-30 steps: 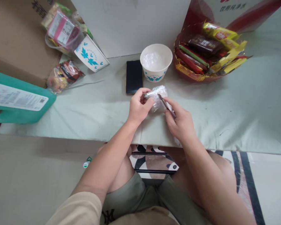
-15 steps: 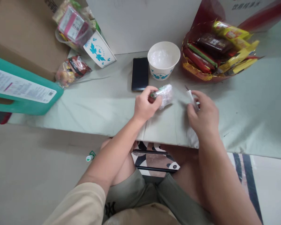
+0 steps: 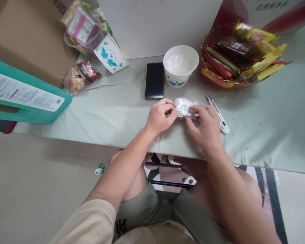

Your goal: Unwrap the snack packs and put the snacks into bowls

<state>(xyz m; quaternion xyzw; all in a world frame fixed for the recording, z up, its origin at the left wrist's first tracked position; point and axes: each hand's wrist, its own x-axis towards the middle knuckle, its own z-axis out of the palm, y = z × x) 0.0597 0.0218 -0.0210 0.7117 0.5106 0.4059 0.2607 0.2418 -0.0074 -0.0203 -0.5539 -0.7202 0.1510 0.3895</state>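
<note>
A small bundle in clear bubble wrap (image 3: 183,107) is between my two hands over the table. My left hand (image 3: 160,116) pinches its left end between thumb and fingers. At the right end, the thumb and fingertips of my right hand (image 3: 205,125) close on the wrap. What lies inside is hidden by the shiny plastic. A white utility knife (image 3: 221,120) lies on the cloth just to the right of my right hand, tilted, with its tip away from me.
Behind the bundle stand a paper cup (image 3: 179,80) with clear plastic inside and a black phone (image 3: 154,81). A red basket (image 3: 213,79) of snacks sits at right. To the left are a leaf-printed cup (image 3: 109,56), a snack bag (image 3: 80,76) and a green container (image 3: 48,113).
My right hand has let go of the utility knife, now on the table, and moved left to the bundle. My left hand has lowered the bundle slightly toward me.
</note>
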